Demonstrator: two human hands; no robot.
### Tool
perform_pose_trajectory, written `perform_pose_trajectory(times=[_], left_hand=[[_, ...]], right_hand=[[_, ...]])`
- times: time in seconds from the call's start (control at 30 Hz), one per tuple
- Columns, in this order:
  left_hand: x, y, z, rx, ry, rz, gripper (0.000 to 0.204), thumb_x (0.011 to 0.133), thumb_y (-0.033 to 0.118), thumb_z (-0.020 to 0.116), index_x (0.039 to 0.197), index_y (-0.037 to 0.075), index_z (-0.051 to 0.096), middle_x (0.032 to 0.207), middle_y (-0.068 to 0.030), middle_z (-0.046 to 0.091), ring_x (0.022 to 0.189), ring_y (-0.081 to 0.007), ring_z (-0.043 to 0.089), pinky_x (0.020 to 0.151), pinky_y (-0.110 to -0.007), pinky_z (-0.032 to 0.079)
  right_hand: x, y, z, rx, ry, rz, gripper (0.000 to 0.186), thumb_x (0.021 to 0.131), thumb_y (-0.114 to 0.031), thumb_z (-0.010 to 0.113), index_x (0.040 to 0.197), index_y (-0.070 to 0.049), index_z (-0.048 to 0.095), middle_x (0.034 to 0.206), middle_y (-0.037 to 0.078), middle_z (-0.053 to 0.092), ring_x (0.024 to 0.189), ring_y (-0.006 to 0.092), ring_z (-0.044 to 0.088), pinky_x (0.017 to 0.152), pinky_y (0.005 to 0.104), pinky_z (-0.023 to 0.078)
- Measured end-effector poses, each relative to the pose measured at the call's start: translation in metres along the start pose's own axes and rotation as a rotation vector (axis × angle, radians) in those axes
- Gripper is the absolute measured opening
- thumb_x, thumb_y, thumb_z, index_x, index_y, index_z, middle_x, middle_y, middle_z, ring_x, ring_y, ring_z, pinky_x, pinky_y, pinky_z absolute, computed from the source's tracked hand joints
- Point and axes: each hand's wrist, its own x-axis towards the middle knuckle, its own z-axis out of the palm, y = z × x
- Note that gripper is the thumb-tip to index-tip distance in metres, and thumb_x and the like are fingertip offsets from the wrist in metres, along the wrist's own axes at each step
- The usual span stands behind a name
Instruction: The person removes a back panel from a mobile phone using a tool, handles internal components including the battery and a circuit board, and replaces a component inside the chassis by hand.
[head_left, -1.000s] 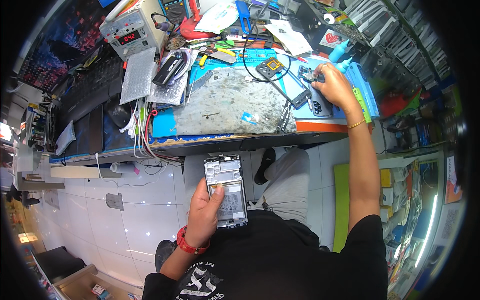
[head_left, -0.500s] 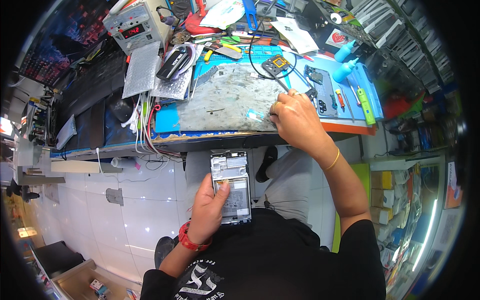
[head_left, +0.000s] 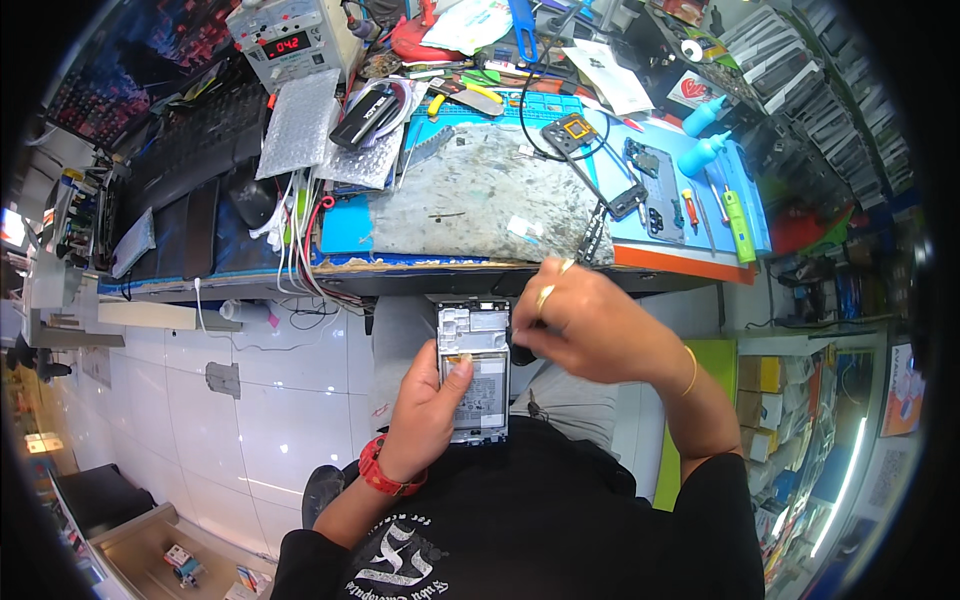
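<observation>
My left hand [head_left: 425, 415] holds an opened phone [head_left: 474, 372] from below, over my lap, just under the workbench's front edge. The phone's back is off, so its silver frame, its boards and its pale battery show. My thumb lies on the battery's left side. My right hand [head_left: 590, 322], which wears a ring and a thin bangle, is closed at the phone's upper right corner. Its fingers pinch a small dark tool [head_left: 521, 352] against the phone's right edge. What the tool's tip touches is hidden by the fingers.
On the workbench lie a worn grey mat [head_left: 480, 200] and a blue mat [head_left: 690, 190] with phone parts, a green pen and two blue bottles. A power supply [head_left: 292, 38] with a red display, bubble-wrap pouches and cables stand at the back left. Below is white tiled floor.
My right hand left the blue mat at the bench's right, crossed the grey mat and came down to the phone's upper right corner. My left hand kept the phone almost still.
</observation>
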Motion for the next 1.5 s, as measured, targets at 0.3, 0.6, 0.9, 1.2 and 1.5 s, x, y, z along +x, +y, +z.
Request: perform_pose_trajectory(times=[0.3,0.6,0.9,1.2,1.5], left_hand=[[0.002,-0.004,0.003,0.027,-0.037,0.014,0.023,0.109,0.014,0.049,0.126,-0.001,0.05,0.119,-0.0079,0.063,0.107,-0.0089,0.06,0.093,-0.028,0.051],[0.002,-0.003,0.004,-0.015,-0.013,0.004,0.026,0.109,0.014,0.048,0.13,-0.002,0.048,0.122,-0.0094,0.063,0.109,-0.0107,0.061,0.095,-0.029,0.051],[0.002,-0.007,0.007,0.018,0.01,0.047,0.027,0.109,0.015,0.049,0.13,-0.002,0.049,0.123,-0.0091,0.064,0.109,-0.0112,0.061,0.094,-0.03,0.051],[-0.004,-0.004,0.001,0.13,-0.029,0.022,0.03,0.107,0.017,0.053,0.132,0.0,0.051,0.12,-0.0067,0.064,0.106,-0.0097,0.061,0.093,-0.029,0.05],[-0.005,-0.001,0.006,0.266,-0.082,-0.024,0.032,0.107,0.017,0.055,0.13,-0.003,0.048,0.115,-0.0079,0.065,0.105,-0.0091,0.06,0.091,-0.028,0.051]], right_hand=[[-0.001,-0.01,0.012,-0.238,-0.069,-0.106,0.011,0.073,-0.002,0.066,0.084,-0.002,0.069,0.078,0.009,0.058,0.082,0.0295,0.059,0.075,0.0395,0.05],[-0.01,-0.008,0.023,-0.251,0.118,-0.099,0.022,0.071,0.0,0.071,0.092,-0.004,0.073,0.082,0.004,0.062,0.074,0.0224,0.059,0.064,0.0347,0.048],[-0.024,-0.02,0.023,-0.386,0.14,-0.178,0.03,0.069,-0.005,0.065,0.098,0.0,0.071,0.082,0.006,0.058,0.075,0.0233,0.058,0.064,0.0362,0.048],[-0.042,0.011,-0.04,-0.382,0.447,0.157,0.012,0.083,0.001,0.073,0.094,0.001,0.069,0.089,0.015,0.069,0.082,0.0291,0.066,0.07,0.0375,0.052],[-0.056,0.013,-0.022,-0.239,0.452,0.279,0.011,0.082,-0.002,0.075,0.092,0.0,0.069,0.09,0.015,0.068,0.086,0.0328,0.064,0.079,0.0407,0.051]])
